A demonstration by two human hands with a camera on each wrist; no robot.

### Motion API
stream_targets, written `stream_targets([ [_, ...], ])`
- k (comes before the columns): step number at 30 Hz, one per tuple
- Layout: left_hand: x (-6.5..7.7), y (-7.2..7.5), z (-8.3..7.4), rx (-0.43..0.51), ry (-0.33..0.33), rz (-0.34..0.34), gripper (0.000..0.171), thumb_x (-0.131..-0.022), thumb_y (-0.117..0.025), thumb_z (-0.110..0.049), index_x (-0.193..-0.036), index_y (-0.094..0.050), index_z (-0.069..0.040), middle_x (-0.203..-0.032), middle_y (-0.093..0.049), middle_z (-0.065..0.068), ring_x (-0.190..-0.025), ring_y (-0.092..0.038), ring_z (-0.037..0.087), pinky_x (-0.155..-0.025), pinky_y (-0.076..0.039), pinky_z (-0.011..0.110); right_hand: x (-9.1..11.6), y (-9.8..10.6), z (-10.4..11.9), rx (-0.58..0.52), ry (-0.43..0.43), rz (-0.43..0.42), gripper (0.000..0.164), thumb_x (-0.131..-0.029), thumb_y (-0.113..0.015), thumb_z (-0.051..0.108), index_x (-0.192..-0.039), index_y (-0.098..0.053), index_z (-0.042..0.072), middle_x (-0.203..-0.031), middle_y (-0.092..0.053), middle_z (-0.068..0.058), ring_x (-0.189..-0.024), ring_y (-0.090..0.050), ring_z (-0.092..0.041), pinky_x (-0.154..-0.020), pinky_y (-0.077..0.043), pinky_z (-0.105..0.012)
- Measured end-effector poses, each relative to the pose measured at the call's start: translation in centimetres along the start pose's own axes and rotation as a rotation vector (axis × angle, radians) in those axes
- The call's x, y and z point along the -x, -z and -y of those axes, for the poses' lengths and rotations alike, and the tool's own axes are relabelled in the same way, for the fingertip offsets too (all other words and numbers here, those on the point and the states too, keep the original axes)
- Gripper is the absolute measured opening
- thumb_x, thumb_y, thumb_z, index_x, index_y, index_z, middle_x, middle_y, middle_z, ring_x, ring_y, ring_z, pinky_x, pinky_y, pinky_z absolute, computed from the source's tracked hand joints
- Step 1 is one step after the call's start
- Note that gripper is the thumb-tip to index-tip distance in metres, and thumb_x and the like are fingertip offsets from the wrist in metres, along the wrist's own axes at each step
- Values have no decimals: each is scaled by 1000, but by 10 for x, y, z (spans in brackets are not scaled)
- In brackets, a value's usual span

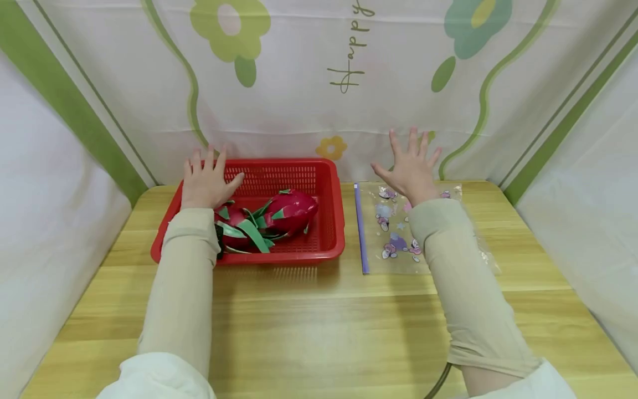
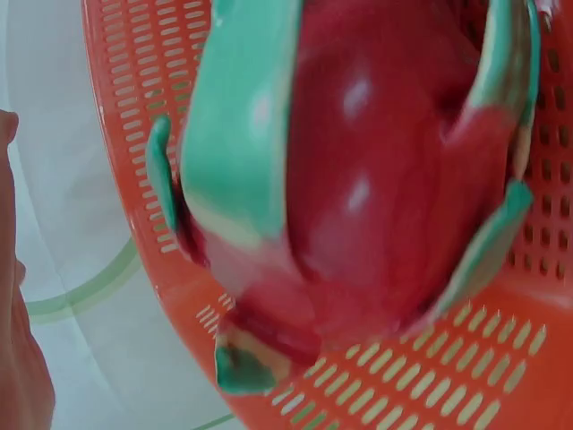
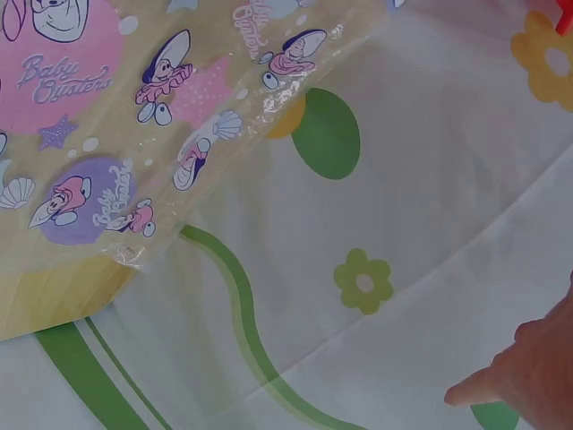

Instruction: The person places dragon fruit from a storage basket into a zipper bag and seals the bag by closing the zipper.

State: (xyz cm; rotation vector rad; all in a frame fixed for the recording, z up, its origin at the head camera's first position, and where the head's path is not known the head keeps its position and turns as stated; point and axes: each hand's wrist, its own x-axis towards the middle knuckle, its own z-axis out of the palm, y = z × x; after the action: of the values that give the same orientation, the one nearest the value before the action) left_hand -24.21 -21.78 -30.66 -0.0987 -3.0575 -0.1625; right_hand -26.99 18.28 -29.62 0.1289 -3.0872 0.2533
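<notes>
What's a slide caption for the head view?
Left hand spread near a rectangular red plastic basket of red-and-green dragon fruits, right hand spread near a clear cartoon-printed plastic bag.

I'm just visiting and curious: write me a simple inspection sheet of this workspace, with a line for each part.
Surface: wood-patterned table, its near middle in view.
Job's things: red slotted basket holding at least two red-and-green dragon fruits; to its right, a flat, see-through printed bag with a purple strip, partly hidden by an arm.
Clutter: nothing seen.
Grips: left hand spread above the basket's left part, right hand spread near the bag's far edge; neither holds anything.
Cables: dark cord beside the right forearm; its lower end leaves the picture.
Surroundings: white cloth with flowers and the word "Happy".
</notes>
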Motion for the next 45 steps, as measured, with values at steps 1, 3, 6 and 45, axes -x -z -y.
stream_targets([
  [1, 0, 1, 0, -10, -6, 3, 74, -97, -36, -50, -154, -11, -9, -157, -11, 26, -143, -4, 50, -116, -3, 64, 0, 1, 0, 0, 1, -3, 84, -92, -35, 64, -154, 8, 25, -156, 22, -23, -142, 20, -48, -106, 10, -75],
  [3, 1, 4, -1, -28, -15, 9, 74, -97, -37, -49, -154, -10, -9, -157, -11, 26, -143, -4, 50, -116, -3, 63, 0, 3, 0, 5, 2, -3, 84, -92, -34, 64, -154, 6, 24, -156, 21, -24, -142, 19, -49, -107, 10, -74],
  [6, 1, 7, 0, -28, -20, 17, 74, -98, -37, -48, -154, -10, -10, -157, -10, 26, -144, -3, 49, -116, -3, 63, 1, 5, -1, 10, 4, -2, 84, -92, -34, 64, -155, 4, 22, -156, 20, -25, -143, 17, -50, -108, 9, -73],
  [45, 46, 3, 81, 55, 77, 271, 82, -96, -23, -59, -153, 5, -7, -135, -37, 43, -113, -48, 60, -81, -46, 65, 27, -36, -9, -67, 35, 111, 68, -100, -36, 45, -145, -27, -5, -144, -34, -35, -132, -35, -50, -109, -32, -59],
])
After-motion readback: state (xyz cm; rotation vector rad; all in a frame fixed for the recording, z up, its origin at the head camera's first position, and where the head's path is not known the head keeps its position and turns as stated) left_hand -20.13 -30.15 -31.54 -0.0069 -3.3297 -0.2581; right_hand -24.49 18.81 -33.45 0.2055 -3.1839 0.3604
